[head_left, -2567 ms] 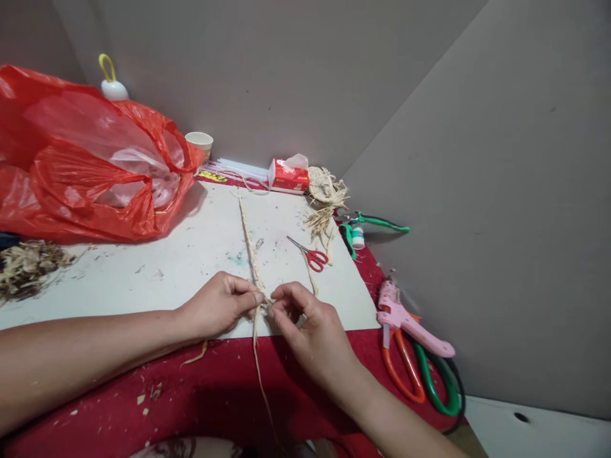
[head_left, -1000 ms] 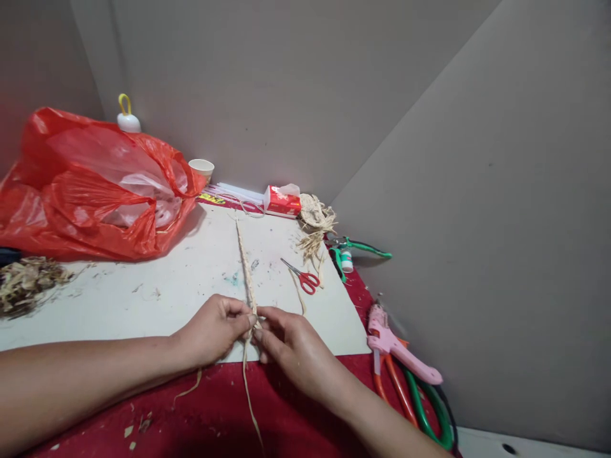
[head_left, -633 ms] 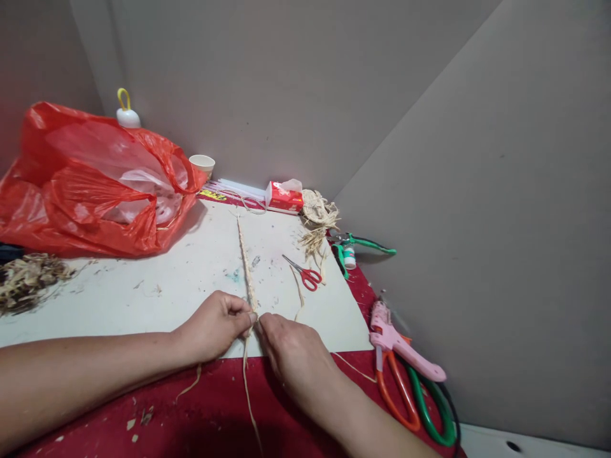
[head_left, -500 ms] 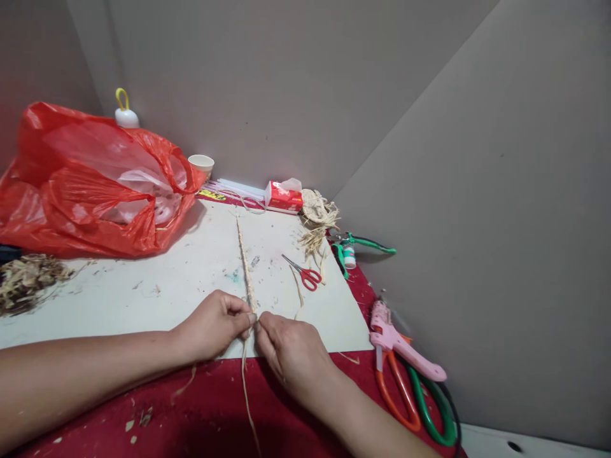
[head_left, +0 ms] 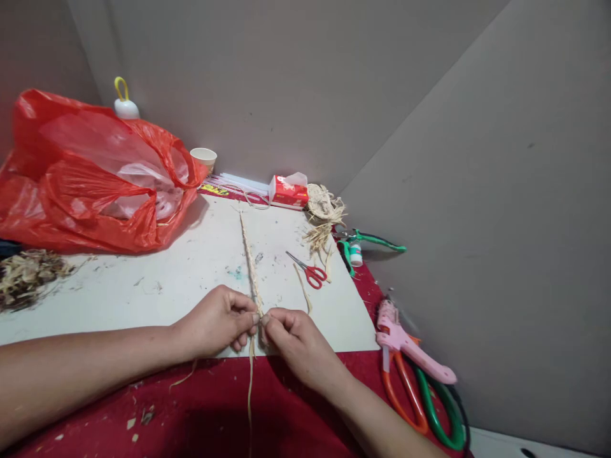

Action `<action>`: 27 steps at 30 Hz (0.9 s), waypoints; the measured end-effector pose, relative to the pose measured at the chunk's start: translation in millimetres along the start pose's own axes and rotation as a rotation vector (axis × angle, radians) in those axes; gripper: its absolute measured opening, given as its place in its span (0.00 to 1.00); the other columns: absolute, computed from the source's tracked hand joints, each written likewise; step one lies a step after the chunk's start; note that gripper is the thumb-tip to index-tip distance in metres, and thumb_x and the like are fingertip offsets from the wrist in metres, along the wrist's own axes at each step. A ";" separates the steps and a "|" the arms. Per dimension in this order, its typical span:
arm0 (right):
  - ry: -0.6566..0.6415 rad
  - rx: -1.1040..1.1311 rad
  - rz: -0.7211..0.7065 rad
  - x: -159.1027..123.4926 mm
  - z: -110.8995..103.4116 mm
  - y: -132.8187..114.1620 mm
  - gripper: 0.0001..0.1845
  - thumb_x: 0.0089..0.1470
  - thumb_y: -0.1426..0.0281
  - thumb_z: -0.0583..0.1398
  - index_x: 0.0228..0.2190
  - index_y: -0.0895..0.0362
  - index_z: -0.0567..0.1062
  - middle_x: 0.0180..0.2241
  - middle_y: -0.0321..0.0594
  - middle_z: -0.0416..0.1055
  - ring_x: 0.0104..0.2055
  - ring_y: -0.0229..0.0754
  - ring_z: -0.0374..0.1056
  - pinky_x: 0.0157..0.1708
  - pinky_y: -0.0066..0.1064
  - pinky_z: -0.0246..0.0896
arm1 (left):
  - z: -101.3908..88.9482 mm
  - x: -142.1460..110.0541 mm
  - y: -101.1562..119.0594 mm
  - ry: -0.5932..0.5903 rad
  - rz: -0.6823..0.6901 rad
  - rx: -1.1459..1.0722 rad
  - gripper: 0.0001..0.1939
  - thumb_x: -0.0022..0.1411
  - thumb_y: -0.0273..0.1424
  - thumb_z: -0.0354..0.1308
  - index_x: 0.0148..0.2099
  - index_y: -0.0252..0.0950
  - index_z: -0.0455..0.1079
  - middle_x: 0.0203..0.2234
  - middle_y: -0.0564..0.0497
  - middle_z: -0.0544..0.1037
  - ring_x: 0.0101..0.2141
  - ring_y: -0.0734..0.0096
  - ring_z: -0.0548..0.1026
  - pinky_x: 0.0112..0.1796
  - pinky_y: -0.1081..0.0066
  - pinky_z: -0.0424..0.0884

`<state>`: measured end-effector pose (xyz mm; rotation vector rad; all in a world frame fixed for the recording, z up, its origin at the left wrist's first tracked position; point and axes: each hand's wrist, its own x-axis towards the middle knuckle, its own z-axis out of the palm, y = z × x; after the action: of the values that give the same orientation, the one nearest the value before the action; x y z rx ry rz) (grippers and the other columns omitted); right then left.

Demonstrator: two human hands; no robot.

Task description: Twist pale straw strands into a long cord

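Note:
A thin pale braid (head_left: 250,262), of straw-like strands, lies lengthwise on the white board (head_left: 191,273). Its near end is pinched between the thumb and fingers of my left hand (head_left: 229,321). Close against it, my right hand (head_left: 298,346) pinches the same end from the other side; the exact strand in its fingers is too small to make out. Loose strands (head_left: 250,388) hang from the braid toward me over the red cloth (head_left: 200,407). Red-handled scissors (head_left: 312,273) lie to the right of the braid, beside a loose strip (head_left: 303,289).
A red plastic bag (head_left: 95,184) stands at left, with dried scraps (head_left: 31,280) before it. Along the back are a paper cup (head_left: 204,159), a tissue pack (head_left: 289,191) and a fibre bundle (head_left: 322,207). Green-handled pliers (head_left: 377,240) and a pink glue gun (head_left: 410,356) are at right.
My right hand has turned, so its thumb and index finger now show at the braid's end. My left hand keeps its pinch. The whole view has shifted slightly.

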<state>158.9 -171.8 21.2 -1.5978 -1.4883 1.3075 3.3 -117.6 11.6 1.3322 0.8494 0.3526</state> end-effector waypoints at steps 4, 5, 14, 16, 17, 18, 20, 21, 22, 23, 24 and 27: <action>-0.029 0.142 0.055 1.5 0.7 2.1 0.13 0.50 0.70 0.51 0.16 0.58 0.65 0.11 0.27 0.50 0.15 0.30 0.44 0.16 0.23 0.39 | 0.8 -1.0 -2.2 0.017 0.039 0.061 0.12 0.57 0.34 0.51 0.27 0.32 0.70 0.13 0.56 0.67 0.17 0.79 0.64 0.22 0.77 0.61; -0.041 0.198 0.075 1.9 1.6 2.9 0.13 0.50 0.69 0.52 0.17 0.58 0.65 0.10 0.27 0.50 0.14 0.30 0.43 0.15 0.23 0.38 | 0.8 -1.3 -2.4 0.016 0.058 0.085 0.12 0.57 0.33 0.50 0.27 0.32 0.70 0.14 0.56 0.67 0.18 0.78 0.64 0.22 0.77 0.60; -0.093 0.417 0.116 2.3 8.9 7.2 0.17 0.54 0.61 0.54 0.21 0.59 0.69 0.10 0.25 0.47 0.14 0.29 0.39 0.15 0.24 0.33 | 1.0 -9.7 0.7 0.082 0.249 0.477 0.12 0.54 0.23 0.44 0.24 0.35 0.66 0.15 0.58 0.65 0.19 0.80 0.61 0.24 0.78 0.56; -0.074 0.337 0.072 1.3 10.6 6.6 0.18 0.54 0.60 0.54 0.21 0.59 0.69 0.12 0.27 0.48 0.15 0.30 0.40 0.16 0.25 0.35 | 1.7 -12.1 2.0 0.097 0.258 0.556 0.11 0.55 0.24 0.45 0.23 0.35 0.64 0.16 0.58 0.64 0.20 0.80 0.60 0.24 0.78 0.56; -0.059 0.305 0.046 0.9 11.6 5.8 0.18 0.54 0.60 0.55 0.21 0.59 0.69 0.13 0.28 0.49 0.16 0.31 0.42 0.17 0.25 0.38 | 1.9 -13.4 2.9 0.106 0.261 0.598 0.10 0.55 0.25 0.45 0.24 0.35 0.63 0.16 0.57 0.64 0.20 0.79 0.60 0.24 0.77 0.55; -0.040 0.277 0.018 0.5 12.8 4.8 0.18 0.54 0.60 0.55 0.20 0.59 0.69 0.15 0.29 0.52 0.18 0.32 0.44 0.19 0.25 0.41 | 2.1 -14.6 4.1 0.112 0.264 0.641 0.10 0.56 0.26 0.45 0.24 0.35 0.62 0.17 0.57 0.64 0.21 0.79 0.61 0.24 0.77 0.55; -0.001 0.230 -0.026 -0.2 15.2 2.4 0.18 0.54 0.60 0.55 0.19 0.59 0.68 0.17 0.32 0.55 0.21 0.33 0.48 0.22 0.26 0.45 | 2.4 -17.2 7.5 0.110 0.270 0.732 0.10 0.58 0.28 0.45 0.26 0.36 0.61 0.18 0.56 0.67 0.21 0.77 0.62 0.25 0.76 0.56; 0.013 0.209 -0.038 -0.4 16.3 1.3 0.18 0.54 0.61 0.54 0.18 0.58 0.67 0.18 0.33 0.55 0.22 0.34 0.48 0.23 0.26 0.46 | 2.7 -18.4 9.6 0.107 0.271 0.780 0.10 0.59 0.28 0.44 0.27 0.36 0.62 0.19 0.55 0.68 0.22 0.77 0.63 0.26 0.76 0.57; 0.022 0.191 -0.041 -0.7 17.4 0.3 0.18 0.54 0.61 0.54 0.18 0.58 0.66 0.19 0.33 0.55 0.22 0.34 0.49 0.24 0.26 0.47 | 3.0 -19.6 11.7 0.101 0.268 0.830 0.10 0.60 0.28 0.44 0.28 0.36 0.63 0.20 0.54 0.70 0.22 0.76 0.65 0.26 0.75 0.58; 0.026 0.181 -0.039 -1.0 18.4 -0.4 0.18 0.54 0.60 0.54 0.18 0.58 0.66 0.19 0.32 0.54 0.22 0.34 0.48 0.24 0.26 0.47 | 3.5 -20.7 13.7 0.097 0.259 0.883 0.10 0.60 0.28 0.43 0.29 0.36 0.63 0.21 0.53 0.71 0.22 0.74 0.66 0.26 0.74 0.59; 0.032 0.175 -0.034 -1.3 19.3 -0.9 0.19 0.53 0.60 0.54 0.17 0.58 0.65 0.18 0.32 0.53 0.22 0.34 0.47 0.24 0.26 0.46 | 4.1 -21.8 15.5 0.090 0.248 0.940 0.10 0.60 0.28 0.43 0.31 0.36 0.64 0.21 0.52 0.72 0.22 0.73 0.67 0.26 0.74 0.59; 0.060 0.173 -0.023 -2.3 22.0 -0.4 0.19 0.53 0.60 0.53 0.16 0.57 0.61 0.18 0.31 0.50 0.22 0.33 0.45 0.23 0.26 0.45 | 6.5 -24.1 16.9 0.062 0.199 1.140 0.12 0.58 0.26 0.43 0.39 0.33 0.66 0.23 0.48 0.75 0.23 0.67 0.71 0.25 0.71 0.60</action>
<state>138.7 -178.3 14.6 -1.4918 -1.3160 1.3257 -4.1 -134.3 35.7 2.4787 1.0096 0.0261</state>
